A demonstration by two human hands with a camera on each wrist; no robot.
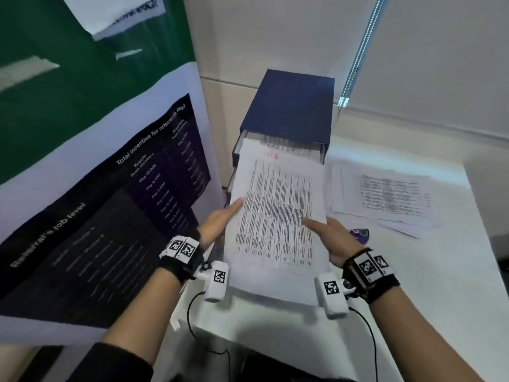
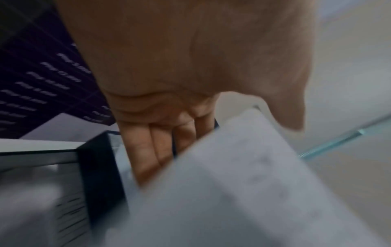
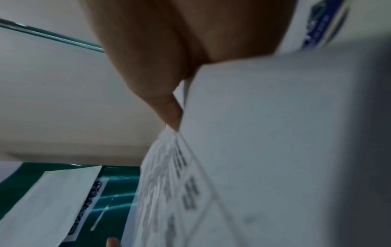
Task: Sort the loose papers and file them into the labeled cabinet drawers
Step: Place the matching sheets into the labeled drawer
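Note:
A sheaf of printed table sheets (image 1: 275, 216) is held flat in front of me, tilted up toward a dark blue desktop drawer cabinet (image 1: 292, 106). Its far edge lies in the pulled-out top drawer (image 1: 239, 146), over other sheets there. My left hand (image 1: 221, 220) pinches the sheaf's left edge, thumb on top and fingers (image 2: 167, 150) underneath the paper (image 2: 243, 183). My right hand (image 1: 332, 238) pinches the right edge the same way; its thumb (image 3: 167, 103) lies against the paper (image 3: 275, 133). The lower drawers are hidden behind the sheaf.
More loose printed sheets (image 1: 385, 194) are spread on the white table (image 1: 446, 285) to the right of the cabinet. A small purple and green item (image 1: 359, 234) sits by my right hand. A large banner (image 1: 110, 188) stands close on the left; a blind chain (image 1: 358, 56) hangs behind.

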